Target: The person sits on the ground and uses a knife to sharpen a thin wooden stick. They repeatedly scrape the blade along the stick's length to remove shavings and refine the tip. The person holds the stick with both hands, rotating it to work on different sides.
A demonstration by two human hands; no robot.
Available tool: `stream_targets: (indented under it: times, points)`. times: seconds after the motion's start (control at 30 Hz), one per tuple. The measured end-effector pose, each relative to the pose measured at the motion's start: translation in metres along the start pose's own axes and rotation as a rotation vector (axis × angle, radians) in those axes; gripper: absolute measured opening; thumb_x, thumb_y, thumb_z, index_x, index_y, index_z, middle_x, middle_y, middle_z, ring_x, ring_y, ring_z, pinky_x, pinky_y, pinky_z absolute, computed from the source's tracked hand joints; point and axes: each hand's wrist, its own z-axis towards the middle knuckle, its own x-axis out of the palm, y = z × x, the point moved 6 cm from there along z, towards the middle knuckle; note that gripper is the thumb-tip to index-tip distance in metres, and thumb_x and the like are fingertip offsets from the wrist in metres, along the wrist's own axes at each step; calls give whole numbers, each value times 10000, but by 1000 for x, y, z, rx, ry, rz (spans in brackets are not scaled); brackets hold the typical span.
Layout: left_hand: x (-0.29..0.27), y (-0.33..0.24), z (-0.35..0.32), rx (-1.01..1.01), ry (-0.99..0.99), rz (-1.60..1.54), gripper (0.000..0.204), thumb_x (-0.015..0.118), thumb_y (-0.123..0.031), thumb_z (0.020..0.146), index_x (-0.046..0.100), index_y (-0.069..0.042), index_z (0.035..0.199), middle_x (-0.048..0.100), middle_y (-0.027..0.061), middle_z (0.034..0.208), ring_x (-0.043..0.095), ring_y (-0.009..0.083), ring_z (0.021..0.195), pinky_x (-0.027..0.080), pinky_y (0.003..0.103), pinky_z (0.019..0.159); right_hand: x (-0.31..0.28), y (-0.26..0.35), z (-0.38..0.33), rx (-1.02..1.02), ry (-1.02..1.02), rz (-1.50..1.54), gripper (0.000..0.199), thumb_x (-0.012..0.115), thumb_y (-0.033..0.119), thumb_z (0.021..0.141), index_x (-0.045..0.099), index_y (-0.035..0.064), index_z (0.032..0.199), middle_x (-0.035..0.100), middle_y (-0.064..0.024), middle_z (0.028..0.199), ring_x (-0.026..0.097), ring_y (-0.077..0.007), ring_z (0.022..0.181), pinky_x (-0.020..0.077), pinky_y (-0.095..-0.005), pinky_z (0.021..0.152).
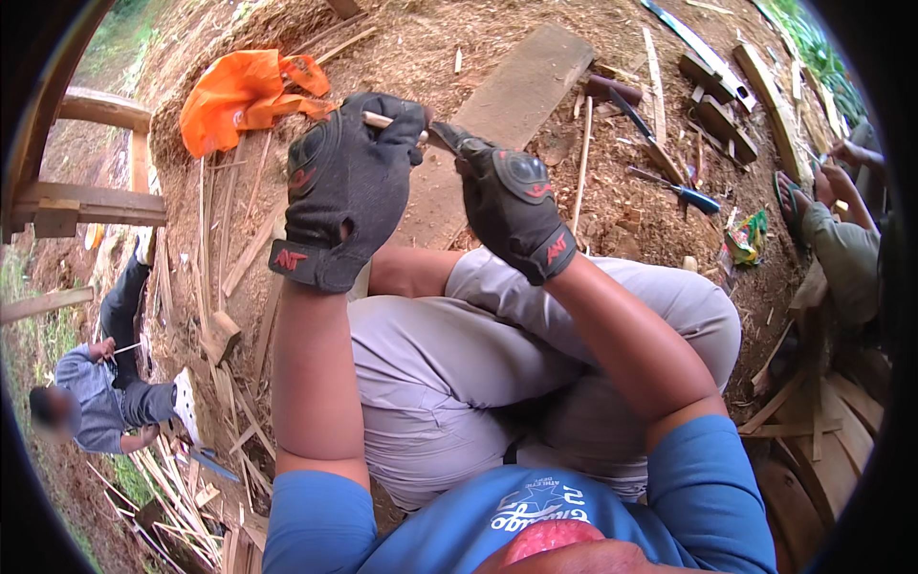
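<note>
My left hand point(349, 187), in a black padded glove, is closed around a thin pale wooden stick point(379, 120). The stick's end shows between its fingers. My right hand point(512, 196), gloved the same way, is closed on a small dark-bladed knife point(443, 140). Its handle is hidden in the fist. The blade points toward my left fingers, near the stick; whether they touch I cannot tell. Both hands are raised in front of my crossed legs, over a wide wooden plank point(531, 81) on the ground.
An orange cloth or bag point(234, 100) lies at far left. To the right are a saw point(684, 33), wooden blocks point(724, 129), a long blade point(631, 113), a blue-handled tool point(696, 199) and a crumpled packet point(746, 239). People sit left point(105, 392) and right point(846, 239).
</note>
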Motion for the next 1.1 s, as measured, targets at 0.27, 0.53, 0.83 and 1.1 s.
stream_targets:
  times: [0.27, 0.53, 0.83, 1.1]
  points:
    - [7, -3, -1, -32, 36, -154, 303, 676, -300, 1032, 711, -8, 1106, 759, 85, 937, 751, 150, 794, 552, 302, 725, 6, -10, -2, 60, 110, -107, 494, 466, 45, 951, 620, 163, 1405, 716, -200, 876, 714, -382, 793, 557, -502, 676]
    - [8, 10, 3, 146, 70, -54, 257, 637, -227, 1051, 671, 13, 1135, 745, 95, 994, 756, 160, 839, 579, 292, 747, 5, -9, -5, 80, 110, -114, 513, 484, 53, 959, 595, 178, 1444, 731, -200, 974, 715, -379, 844, 556, -514, 727]
    - [4, -4, 6, 103, 81, -60, 223, 652, -201, 1037, 678, -3, 1134, 755, 88, 952, 753, 156, 823, 581, 309, 749, 10, -36, -3, 277, 318, -193, 513, 470, 78, 973, 594, 187, 1459, 732, -217, 929, 727, -375, 820, 563, -492, 696]
    - [0, 5, 5, 72, 56, -33, 277, 638, -267, 1049, 699, -2, 1103, 742, 73, 940, 735, 134, 842, 565, 307, 763, 16, -31, -6, 260, 296, -216, 484, 476, 51, 953, 611, 131, 1411, 730, -237, 1104, 734, -384, 932, 577, -492, 801]
